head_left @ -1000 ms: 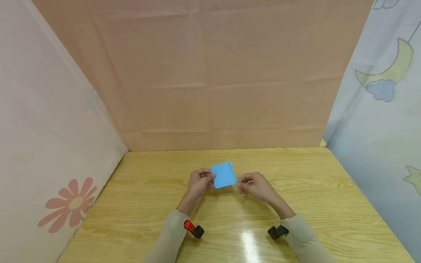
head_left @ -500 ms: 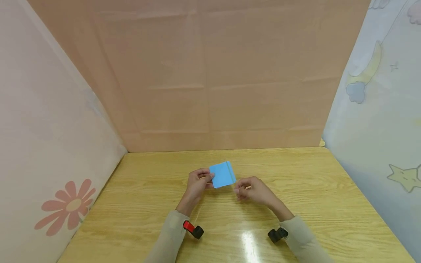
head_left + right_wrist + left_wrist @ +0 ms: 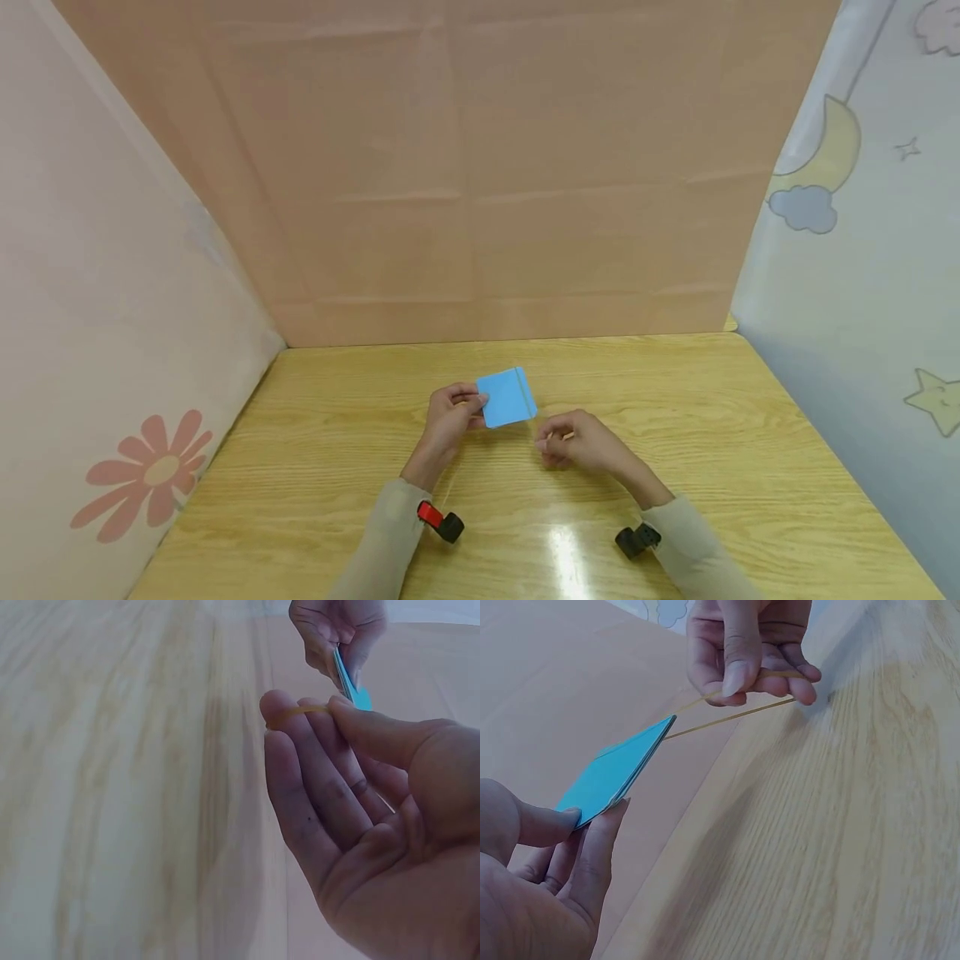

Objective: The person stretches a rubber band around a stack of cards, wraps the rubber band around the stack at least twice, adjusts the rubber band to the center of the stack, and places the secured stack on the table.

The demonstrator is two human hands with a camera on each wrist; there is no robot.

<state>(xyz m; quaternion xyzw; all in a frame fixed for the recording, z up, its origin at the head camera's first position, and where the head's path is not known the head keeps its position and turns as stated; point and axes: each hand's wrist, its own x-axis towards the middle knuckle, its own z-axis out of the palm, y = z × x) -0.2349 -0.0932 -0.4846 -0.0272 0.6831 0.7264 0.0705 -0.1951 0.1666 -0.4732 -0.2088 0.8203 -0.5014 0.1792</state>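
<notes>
A thin stack of blue square cards (image 3: pixel 504 399) with rounded corners is held above the table by my left hand (image 3: pixel 447 421), thumb on top and fingers underneath. Around the cards, near their right edge, runs a yellowish rubber band (image 3: pixel 727 718). It stretches from the near right corner to my right hand (image 3: pixel 581 442). In the left wrist view, two strands reach from the stack to the fingers. My right thumb and curled fingers pinch the band's loop, as the right wrist view also shows. The cards' underside is hidden in the head view.
The wood-grain table (image 3: pixel 360 450) spreads below both hands. A brown creased paper panel (image 3: pixel 465 183) stands at its back edge. Pale printed cloths hang along the left (image 3: pixel 90 292) and right sides. Each wrist wears a small black camera.
My right hand has drawn down, toward me, pulling the band away from the cards' corner. The band's line now lies farther in from the cards' right edge. The left hand barely moves.
</notes>
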